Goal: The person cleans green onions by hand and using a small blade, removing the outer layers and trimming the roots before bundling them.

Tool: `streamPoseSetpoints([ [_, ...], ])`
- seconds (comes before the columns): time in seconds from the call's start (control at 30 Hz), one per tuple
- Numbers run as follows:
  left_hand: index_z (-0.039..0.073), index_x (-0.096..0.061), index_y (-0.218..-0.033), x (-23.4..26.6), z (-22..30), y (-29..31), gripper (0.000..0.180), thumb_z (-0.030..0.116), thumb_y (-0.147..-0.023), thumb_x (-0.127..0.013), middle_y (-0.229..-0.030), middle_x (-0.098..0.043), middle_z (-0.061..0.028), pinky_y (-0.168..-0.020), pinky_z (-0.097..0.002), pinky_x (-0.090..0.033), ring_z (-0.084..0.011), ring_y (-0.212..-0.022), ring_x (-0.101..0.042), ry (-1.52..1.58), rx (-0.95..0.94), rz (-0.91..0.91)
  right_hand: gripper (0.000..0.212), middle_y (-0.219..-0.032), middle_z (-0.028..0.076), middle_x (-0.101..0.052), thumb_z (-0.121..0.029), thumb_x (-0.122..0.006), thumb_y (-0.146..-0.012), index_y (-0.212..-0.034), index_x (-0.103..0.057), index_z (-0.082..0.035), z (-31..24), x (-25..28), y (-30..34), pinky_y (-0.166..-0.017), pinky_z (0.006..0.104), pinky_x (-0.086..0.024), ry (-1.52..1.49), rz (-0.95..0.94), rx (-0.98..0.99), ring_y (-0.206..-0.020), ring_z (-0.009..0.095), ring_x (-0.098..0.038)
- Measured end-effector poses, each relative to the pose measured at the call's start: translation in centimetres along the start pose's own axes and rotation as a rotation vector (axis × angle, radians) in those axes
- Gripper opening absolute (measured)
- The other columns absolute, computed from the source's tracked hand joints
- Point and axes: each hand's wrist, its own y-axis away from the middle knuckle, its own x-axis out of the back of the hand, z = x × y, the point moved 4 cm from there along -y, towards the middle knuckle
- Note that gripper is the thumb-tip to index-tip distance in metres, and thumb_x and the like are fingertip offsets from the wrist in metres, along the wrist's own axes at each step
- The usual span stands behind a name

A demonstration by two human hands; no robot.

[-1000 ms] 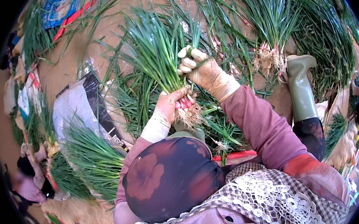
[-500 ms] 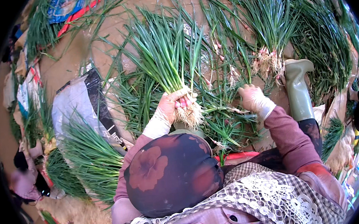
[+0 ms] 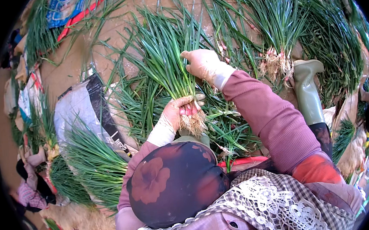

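Observation:
My left hand [image 3: 174, 115], in a pale glove, grips a bunch of spring onions [image 3: 163, 56] just above the reddish bulbs. The pale roots hang toward me and the long green leaves fan out away from me. My gloved right hand [image 3: 205, 65] is at the right side of those leaves, its fingers curled against them. Whether it pinches any leaf is hidden. To the right lies another bunch of spring onions [image 3: 277, 31], roots toward me. Loose spring onions and leaves [image 3: 232, 131] cover the ground under and beside my hands.
A dark flowered knee [image 3: 172, 182] fills the near middle, and a green rubber boot [image 3: 309, 89] stands at right. On the left, spring onions [image 3: 96, 164] lie by a grey-and-black sack [image 3: 75, 110]. A large heap of greens [image 3: 333, 44] is at far right. Another person [image 3: 31, 189] sits at far left.
My right hand has moved left and away from me, from the loose leaves to the held bunch's leaves. My left hand keeps its grip on the bunch.

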Motion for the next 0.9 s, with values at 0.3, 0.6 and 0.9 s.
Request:
streamPoseSetpoints([
  [0.3,-0.004,-0.054,-0.088,0.9,0.1,0.5,0.017,0.007,-0.075,-0.055,-0.067,-0.058,-0.0139,-0.054,-0.0271,-0.049,-0.0162,-0.055,-0.056,-0.109,-0.108,0.061,0.018,-0.081,0.010,-0.057,-0.021,-0.055,-0.068,-0.082,-0.056,-0.010,-0.8,0.2,0.0,-0.068,0.0389,-0.043,0.183,-0.004,0.317,-0.079,0.027,-0.055],
  [0.6,-0.005,-0.053,-0.093,-2.3,2.2,1.5,0.023,0.005,-0.073,-0.056,-0.063,-0.056,-0.0101,-0.042,-0.0210,-0.044,-0.0147,-0.046,-0.054,-0.236,-0.184,0.110,0.025,-0.072,0.014,-0.056,-0.029,-0.047,-0.074,-0.075,-0.056,-0.006,1.7,0.1,4.9,-0.065,0.0387,-0.044,-0.025,0.066,0.042,-0.072,0.031,-0.055],
  [0.9,-0.005,-0.048,-0.104,-4.7,2.2,1.3,0.033,0.006,-0.074,-0.055,-0.065,-0.055,-0.0084,-0.046,-0.0221,-0.046,-0.0146,-0.051,-0.055,-0.503,-0.306,0.136,0.040,-0.090,0.016,-0.058,-0.037,-0.054,-0.075,-0.097,-0.055,-0.004,7.4,0.0,10.7,-0.075,0.0349,-0.044,-0.033,-0.230,-0.252,-0.085,0.026,-0.057],
])
